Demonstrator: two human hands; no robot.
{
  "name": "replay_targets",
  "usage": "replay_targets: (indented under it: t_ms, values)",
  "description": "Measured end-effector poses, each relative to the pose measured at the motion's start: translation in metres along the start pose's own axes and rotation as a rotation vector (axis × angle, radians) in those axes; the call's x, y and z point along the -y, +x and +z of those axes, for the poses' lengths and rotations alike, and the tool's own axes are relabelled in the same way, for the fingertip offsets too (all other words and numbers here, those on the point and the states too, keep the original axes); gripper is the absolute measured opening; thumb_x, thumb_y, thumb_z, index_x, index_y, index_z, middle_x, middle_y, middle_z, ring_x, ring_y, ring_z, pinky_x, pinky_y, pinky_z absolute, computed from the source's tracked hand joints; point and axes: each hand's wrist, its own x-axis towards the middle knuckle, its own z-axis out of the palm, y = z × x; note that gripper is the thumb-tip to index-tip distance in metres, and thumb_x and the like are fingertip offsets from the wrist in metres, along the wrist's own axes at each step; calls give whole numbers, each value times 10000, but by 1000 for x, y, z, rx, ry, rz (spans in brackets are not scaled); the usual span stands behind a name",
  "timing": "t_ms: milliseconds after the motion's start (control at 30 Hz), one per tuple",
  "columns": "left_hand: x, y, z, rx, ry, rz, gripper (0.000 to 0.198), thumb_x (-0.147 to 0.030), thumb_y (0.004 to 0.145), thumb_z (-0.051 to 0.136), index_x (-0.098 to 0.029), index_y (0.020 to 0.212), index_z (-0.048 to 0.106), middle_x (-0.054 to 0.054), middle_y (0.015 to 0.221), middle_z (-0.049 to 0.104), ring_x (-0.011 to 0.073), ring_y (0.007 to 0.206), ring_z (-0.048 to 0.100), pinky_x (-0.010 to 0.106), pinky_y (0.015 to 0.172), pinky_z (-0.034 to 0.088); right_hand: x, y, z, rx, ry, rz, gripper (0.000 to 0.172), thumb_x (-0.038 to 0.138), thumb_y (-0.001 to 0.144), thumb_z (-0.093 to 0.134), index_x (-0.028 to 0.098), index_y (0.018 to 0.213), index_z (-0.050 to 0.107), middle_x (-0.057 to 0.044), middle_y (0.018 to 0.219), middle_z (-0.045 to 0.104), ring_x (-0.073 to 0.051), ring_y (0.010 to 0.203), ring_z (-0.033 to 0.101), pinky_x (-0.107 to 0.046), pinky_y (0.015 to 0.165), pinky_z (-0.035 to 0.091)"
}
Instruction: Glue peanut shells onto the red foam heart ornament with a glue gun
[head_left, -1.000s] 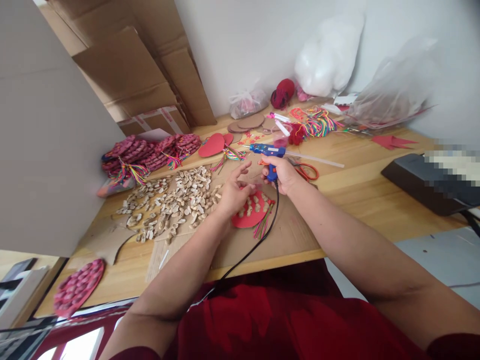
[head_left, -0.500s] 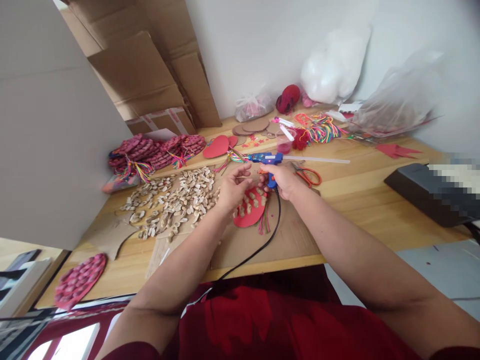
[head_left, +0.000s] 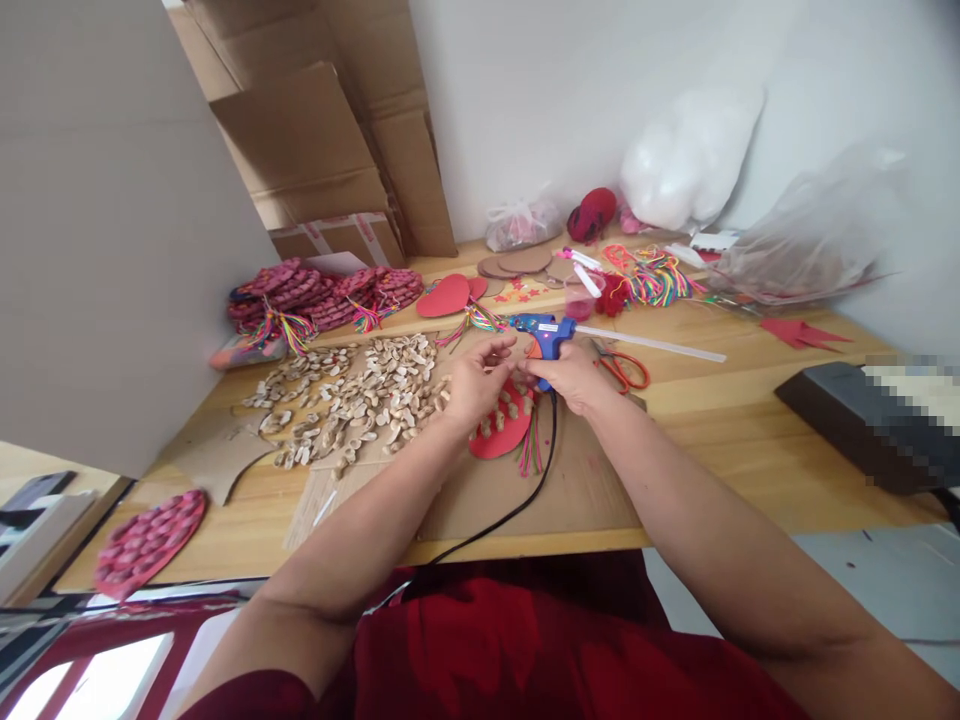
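My right hand (head_left: 566, 375) is wrapped round the handle of a blue glue gun (head_left: 551, 338), which has a long clear glue stick in its back and its nozzle toward the left. Just left of it, my left hand (head_left: 480, 380) is held with bent fingers close together; whatever lies between them is too small to make out. Beneath both hands is a red disc (head_left: 499, 440) with peanut shells in rows on it and a colourful tassel (head_left: 530, 450) at its lower right. My hands hide its upper part.
Many peanut shells (head_left: 382, 395) cover the cardboard at left. Orange-handled scissors (head_left: 626, 370) lie right of the gun. Behind are red hearts (head_left: 444, 296), pink braided pieces (head_left: 300, 290), yarn (head_left: 592, 215) and tassels (head_left: 660, 278). A black cord (head_left: 517, 510) crosses the cardboard.
The view has shifted slightly. The glue gun has tilted, its glue stick now sloping down to the right. My left hand stays near it with its fingers still bent.
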Motion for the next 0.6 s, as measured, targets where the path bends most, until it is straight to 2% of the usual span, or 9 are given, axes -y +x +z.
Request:
replay_targets:
  t_ms: [200, 400, 600]
  values:
    - [0, 1, 4, 8, 8, 35, 325, -114, 808, 731, -167, 1127, 769, 38, 940, 719, 130, 827, 678, 246, 785, 580, -3, 1, 0, 85, -7, -64, 251, 182, 562, 804, 160, 785, 691, 22, 732, 694, -123, 670, 599, -270, 680, 504]
    - [-1, 0, 9, 46, 4, 30, 344, -120, 820, 717, -145, 1163, 741, 64, 992, 748, 154, 891, 715, 278, 835, 603, -9, 1, 4, 98, -19, -50, 208, 223, 586, 773, 183, 763, 672, 37, 621, 632, -132, 551, 534, -279, 550, 450]
    - [-6, -2, 4, 67, 93, 45, 425, -82, 800, 728, -172, 1215, 719, 111, 1264, 710, 179, 1020, 683, 305, 865, 605, -10, 2, 3, 16, -38, -53, 266, 197, 595, 844, 217, 710, 605, 32, 619, 608, -147, 586, 543, -281, 549, 459]
